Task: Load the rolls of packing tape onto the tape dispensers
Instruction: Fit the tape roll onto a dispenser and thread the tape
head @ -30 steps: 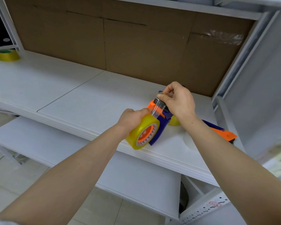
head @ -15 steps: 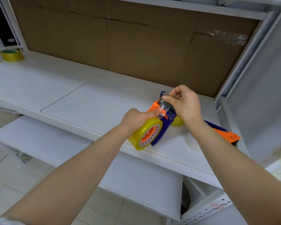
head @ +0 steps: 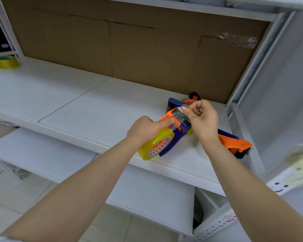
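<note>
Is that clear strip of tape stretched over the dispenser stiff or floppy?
Probably floppy: the tape strip looks thin and wrinkled where it drapes over the dispenser. Likely clingy too, as the right hand pinches just its end.

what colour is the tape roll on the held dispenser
The tape roll is translucent yellow, its core face orange and white; head view.

left hand (head: 145,129) gripping tape dispenser (head: 171,144), right hand (head: 205,120) pinching tape end (head: 185,107)
</note>
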The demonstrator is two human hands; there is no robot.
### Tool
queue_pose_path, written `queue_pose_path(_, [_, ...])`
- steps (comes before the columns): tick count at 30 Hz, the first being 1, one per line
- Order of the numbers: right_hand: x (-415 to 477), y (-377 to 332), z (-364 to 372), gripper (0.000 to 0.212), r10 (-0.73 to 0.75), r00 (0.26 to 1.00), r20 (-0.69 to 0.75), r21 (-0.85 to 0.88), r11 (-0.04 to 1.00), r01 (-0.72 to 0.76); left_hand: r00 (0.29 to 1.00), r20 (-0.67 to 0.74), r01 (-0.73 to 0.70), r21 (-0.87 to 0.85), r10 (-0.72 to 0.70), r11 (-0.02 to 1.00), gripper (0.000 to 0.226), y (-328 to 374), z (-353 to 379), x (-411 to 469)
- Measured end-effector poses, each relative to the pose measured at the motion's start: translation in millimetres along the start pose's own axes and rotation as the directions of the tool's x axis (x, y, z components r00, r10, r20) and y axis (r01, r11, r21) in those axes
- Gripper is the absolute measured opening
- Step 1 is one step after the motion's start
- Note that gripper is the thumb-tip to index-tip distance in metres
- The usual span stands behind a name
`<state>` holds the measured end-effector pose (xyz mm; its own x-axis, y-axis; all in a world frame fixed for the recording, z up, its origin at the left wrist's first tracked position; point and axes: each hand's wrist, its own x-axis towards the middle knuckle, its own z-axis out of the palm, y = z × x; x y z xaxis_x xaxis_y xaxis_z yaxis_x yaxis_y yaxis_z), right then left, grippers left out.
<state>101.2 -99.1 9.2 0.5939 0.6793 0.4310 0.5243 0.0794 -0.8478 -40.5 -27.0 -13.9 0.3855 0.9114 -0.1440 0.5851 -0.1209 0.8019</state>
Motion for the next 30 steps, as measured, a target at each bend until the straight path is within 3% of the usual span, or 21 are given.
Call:
queue_pose_path(5, [2.8, -6.2, 1.8, 0.015, 0.006, 1.000, 0.027, 0.003, 1.000, -0.006, 1.000, 0.000, 0.011, -0.016, -0.011, 1.000, 0.070, -0.6, -2.4, 0.2])
queue_pose_path(12, [3.6, -12.7, 2.8, 0.016, -0.102, 0.988, 0.118, -0.209, 0.970, 0.125, 0.999, 0.035, 0.017, -0.024, -0.016, 1.000, 0.065, 2.8, -4.6, -1.2])
queue_pose_path(19, [7.5, -2.9, 2.7, 0.019, -0.064, 0.995, 0.082, -0.259, 0.962, 0.084, 0.998, 0.060, 0.023, 0.005, -0.023, 1.000, 0.063, 7.4, -3.0, 3.4])
queue_pose_path(24, [10.0, 2.1, 2.7, 0.018, -0.010, 0.998, 0.056, -0.216, 0.976, 0.022, 0.995, 0.097, 0.019, -0.014, -0.018, 1.000, 0.052, 8.8, -4.3, 3.1])
queue_pose_path(30, [10.9, 5.9, 5.9, 0.014, 0.034, 0.999, 0.021, -0.104, 0.994, -0.031, 0.993, 0.116, 0.009, -0.001, -0.009, 1.000, 0.061, 8.4, -4.1, 4.0])
